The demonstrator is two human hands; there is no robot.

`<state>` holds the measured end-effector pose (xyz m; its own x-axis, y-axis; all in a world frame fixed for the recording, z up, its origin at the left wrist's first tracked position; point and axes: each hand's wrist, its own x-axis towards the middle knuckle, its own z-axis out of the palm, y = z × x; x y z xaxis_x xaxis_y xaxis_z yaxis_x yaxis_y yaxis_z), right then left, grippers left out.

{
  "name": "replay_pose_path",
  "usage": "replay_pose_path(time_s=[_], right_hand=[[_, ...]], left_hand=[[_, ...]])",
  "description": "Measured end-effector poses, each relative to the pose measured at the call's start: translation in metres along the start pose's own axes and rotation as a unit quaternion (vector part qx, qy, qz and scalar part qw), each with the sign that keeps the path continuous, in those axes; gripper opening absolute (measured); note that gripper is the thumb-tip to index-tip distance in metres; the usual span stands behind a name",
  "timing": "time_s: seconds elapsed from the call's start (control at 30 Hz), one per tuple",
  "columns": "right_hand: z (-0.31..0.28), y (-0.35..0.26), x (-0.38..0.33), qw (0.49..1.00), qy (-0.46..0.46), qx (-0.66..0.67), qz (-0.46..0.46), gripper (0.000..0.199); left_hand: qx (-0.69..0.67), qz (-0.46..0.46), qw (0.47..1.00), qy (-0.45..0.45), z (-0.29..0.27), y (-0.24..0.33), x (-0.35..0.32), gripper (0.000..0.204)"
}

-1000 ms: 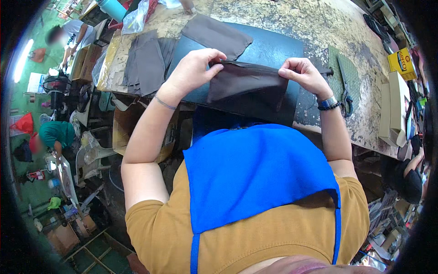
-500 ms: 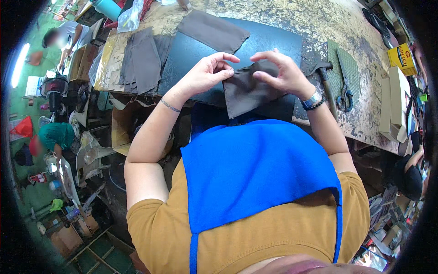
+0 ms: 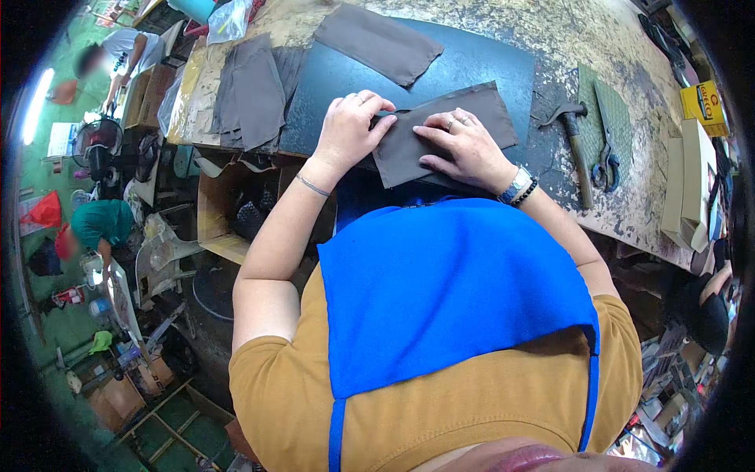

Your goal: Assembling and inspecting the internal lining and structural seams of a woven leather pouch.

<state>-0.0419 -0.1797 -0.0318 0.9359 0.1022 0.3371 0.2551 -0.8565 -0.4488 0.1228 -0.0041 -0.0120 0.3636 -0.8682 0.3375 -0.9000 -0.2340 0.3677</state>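
My left hand (image 3: 351, 126) flat, fingers spread on brown piece (image 3: 444, 134), right hand (image 3: 464, 145) pressing it flat too, piece lying on dark mat (image 3: 346, 75), hammer (image 3: 578, 141) and scissors (image 3: 607, 145) right, brown stack (image 3: 252, 94) left

Your fabric piece (image 3: 440, 134) is dark brown, mat (image 3: 472, 67) is dark blue-black, table (image 3: 550, 31) mottled tan and worn, apron (image 3: 448, 291) bright blue, shirt (image 3: 472, 409) mustard.

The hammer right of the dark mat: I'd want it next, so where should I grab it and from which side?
Probably take the hammer by its wooden handle, at the lower end nearest the table edge. It lies flat, head away from the person, scissors close on its right, so come from above with the right hand.
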Motion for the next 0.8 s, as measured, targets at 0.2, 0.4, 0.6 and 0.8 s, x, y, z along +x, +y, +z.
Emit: replay_pose_path(time_s=[0.2, 0.4, 0.6, 0.8], right_hand=[[0.004, -0.003, -0.001, 0.998, -0.002, -0.069, -0.012, 0.055], [0.003, -0.004, 0.000, 0.997, -0.018, -0.076, -0.002, 0.057], [0.002, -0.004, 0.000, 0.997, -0.022, -0.074, 0.002, 0.056], [0.004, -0.003, -0.001, 0.997, -0.022, -0.077, 0.000, 0.057]], left_hand=[[0.100, 0.049, 0.994, 0.015, 0.007, -0.003, -0.001, 0.009], [0.140, 0.072, 0.987, 0.021, 0.011, -0.004, 0.001, 0.008], [0.183, 0.117, 0.976, 0.028, 0.011, -0.004, 0.002, 0.008], [0.187, 0.063, 0.980, 0.012, 0.017, -0.008, 0.003, 0.010]])
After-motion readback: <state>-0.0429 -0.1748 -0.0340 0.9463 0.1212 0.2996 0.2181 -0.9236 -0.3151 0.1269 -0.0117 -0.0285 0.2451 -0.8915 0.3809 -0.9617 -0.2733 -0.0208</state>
